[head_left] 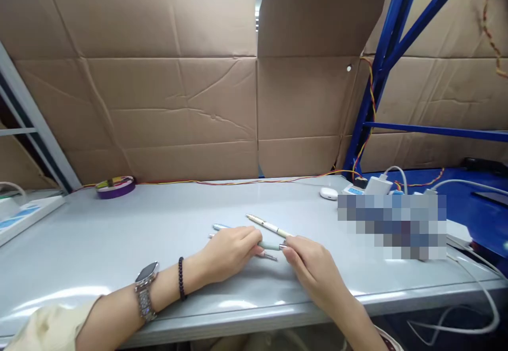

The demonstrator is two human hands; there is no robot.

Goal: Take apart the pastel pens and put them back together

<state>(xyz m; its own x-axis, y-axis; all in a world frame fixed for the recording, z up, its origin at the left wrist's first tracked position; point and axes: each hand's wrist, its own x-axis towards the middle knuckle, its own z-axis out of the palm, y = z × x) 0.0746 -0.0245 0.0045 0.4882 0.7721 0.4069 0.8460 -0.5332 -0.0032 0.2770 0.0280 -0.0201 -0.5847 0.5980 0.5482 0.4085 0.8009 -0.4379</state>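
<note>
My left hand (232,250) and my right hand (311,266) meet low over the grey table (159,234), each pinching one end of a pale green pen (271,245). A second thin pen tip (269,256) pokes out under my left fingers. A cream pen (268,226) lies on the table just behind my hands. A light blue pen (220,227) sticks out behind my left hand. A watch and a dark bead bracelet are on my left wrist.
Cardboard sheets (178,102) wall off the back. A purple tape roll (116,187) sits far left, a white power strip (24,213) at the left edge. A small white case (328,193), chargers and cables (468,266) crowd the right, by a blue rack (381,60).
</note>
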